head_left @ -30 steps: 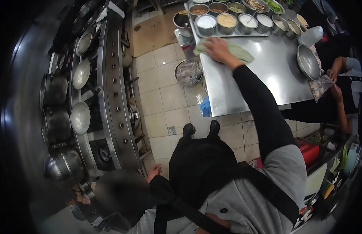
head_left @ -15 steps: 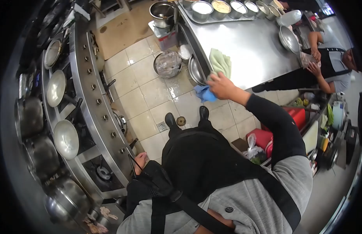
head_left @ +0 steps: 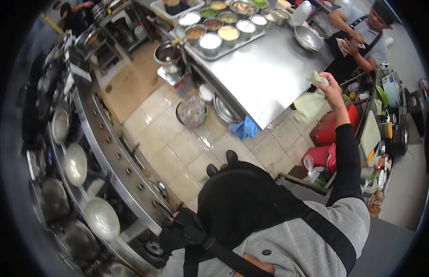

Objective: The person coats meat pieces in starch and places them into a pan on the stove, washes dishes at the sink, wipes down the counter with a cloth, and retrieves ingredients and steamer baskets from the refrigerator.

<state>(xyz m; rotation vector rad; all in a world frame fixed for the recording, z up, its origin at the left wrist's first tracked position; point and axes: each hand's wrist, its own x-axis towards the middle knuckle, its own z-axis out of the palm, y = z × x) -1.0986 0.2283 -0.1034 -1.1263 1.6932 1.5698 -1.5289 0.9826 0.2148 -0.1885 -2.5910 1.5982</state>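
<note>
My right hand [head_left: 332, 89] is closed on a pale green cloth [head_left: 310, 105], off the right edge of the steel table [head_left: 263, 74]. Part of the cloth bunches above the fingers and the rest hangs down over the floor. Low at the left, my left hand [head_left: 174, 217] shows only as a small patch beside the stove edge and the black sleeve; its fingers are hidden. Metal containers of white, yellow and brown food stand on a tray [head_left: 217, 56] at the table's far end. A metal bowl [head_left: 309, 39] sits near the table's far right edge.
Woks [head_left: 102, 219] rest on the stove [head_left: 117, 184] at left. A blue cloth [head_left: 244, 129] hangs by the table corner. On the floor stand a basin with a plastic bag [head_left: 192, 111] and red containers [head_left: 333, 124]. A co-worker [head_left: 362, 39] stands beyond the table.
My right hand has moved from the table's near left corner to beyond its right edge, and the cloth has lifted off the tabletop. The view has turned; my left hand is now mostly hidden.
</note>
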